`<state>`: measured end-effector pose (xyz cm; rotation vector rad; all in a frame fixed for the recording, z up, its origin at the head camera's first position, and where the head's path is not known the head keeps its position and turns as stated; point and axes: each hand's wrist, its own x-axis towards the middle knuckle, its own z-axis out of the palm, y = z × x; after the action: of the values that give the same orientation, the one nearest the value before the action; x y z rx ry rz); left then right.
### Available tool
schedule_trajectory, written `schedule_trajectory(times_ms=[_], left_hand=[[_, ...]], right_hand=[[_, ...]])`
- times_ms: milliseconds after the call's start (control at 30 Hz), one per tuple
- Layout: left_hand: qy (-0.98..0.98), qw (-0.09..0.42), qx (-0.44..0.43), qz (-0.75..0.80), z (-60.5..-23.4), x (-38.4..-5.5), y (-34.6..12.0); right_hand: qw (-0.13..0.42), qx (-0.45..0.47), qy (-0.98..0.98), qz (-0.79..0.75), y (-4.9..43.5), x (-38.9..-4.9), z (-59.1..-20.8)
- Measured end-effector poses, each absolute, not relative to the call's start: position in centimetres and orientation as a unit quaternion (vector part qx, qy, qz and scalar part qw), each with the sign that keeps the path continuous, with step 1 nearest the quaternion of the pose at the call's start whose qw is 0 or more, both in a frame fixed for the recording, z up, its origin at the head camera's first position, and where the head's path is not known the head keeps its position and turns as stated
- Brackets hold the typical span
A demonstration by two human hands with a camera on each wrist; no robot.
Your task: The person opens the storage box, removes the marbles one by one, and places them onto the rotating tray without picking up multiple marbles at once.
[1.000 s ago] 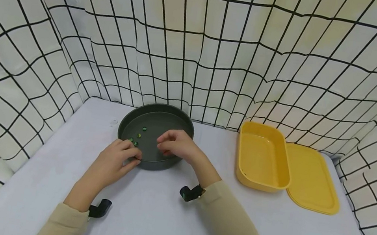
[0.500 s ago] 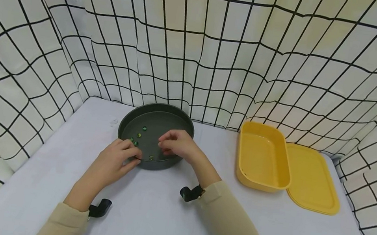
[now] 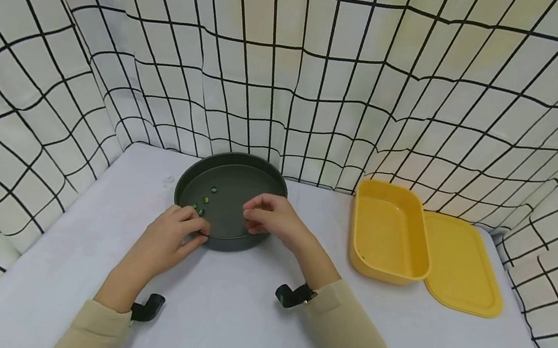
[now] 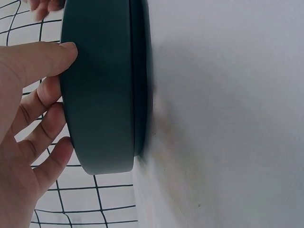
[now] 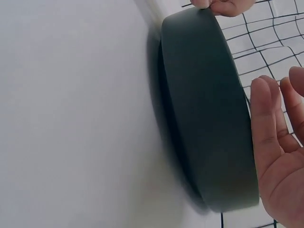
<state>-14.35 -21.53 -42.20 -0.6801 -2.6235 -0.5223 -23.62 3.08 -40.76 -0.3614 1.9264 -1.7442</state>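
Observation:
My left hand [image 3: 174,238] grips the near-left rim of a round dark green pan [image 3: 236,177]; in the left wrist view the thumb [image 4: 64,56] lies on the outer wall and the fingers go over the rim. Several small green marbles, one of them a yellowish marble [image 3: 206,200], lie on the left part of the pan's floor. Above the pan's near-right rim, my right hand [image 3: 273,218] has loosely bent fingers. Nothing shows between its fingers in the right wrist view, where the right thumb [image 5: 264,114] stands beside the pan wall.
To the right is a yellow rectangular container [image 3: 390,230] with a small dark speck inside near its front. A flat yellow lid [image 3: 463,266] lies against its right side. White cloth [image 3: 217,319] covers the table, and black netting [image 3: 300,50] surrounds it.
My right hand has shifted slightly right and toward me. A marble that appeared near the pan's front edge half a second ago is out of sight now. The left hand stays put.

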Motion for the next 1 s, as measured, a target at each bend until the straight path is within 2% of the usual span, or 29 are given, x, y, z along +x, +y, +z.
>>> schedule_trajectory(times_ms=[400, 767, 1000], left_hand=[[-0.936, 0.187, -0.235, -0.183, -42.1, -14.2, -21.5], [-0.932, 0.201, -0.239, -0.185, -42.5, -14.3, -21.6], [-0.936, 0.186, -0.237, -0.183, -42.5, -14.4, -21.6]], right_hand=[[0.227, -0.148, 0.71, -0.65, 9.6, -21.4, -40.8], [0.158, -0.124, 0.718, -0.667, 15.7, -20.5, -39.6], [0.112, -0.115, 0.74, -0.653, 19.1, -20.9, -39.4]])
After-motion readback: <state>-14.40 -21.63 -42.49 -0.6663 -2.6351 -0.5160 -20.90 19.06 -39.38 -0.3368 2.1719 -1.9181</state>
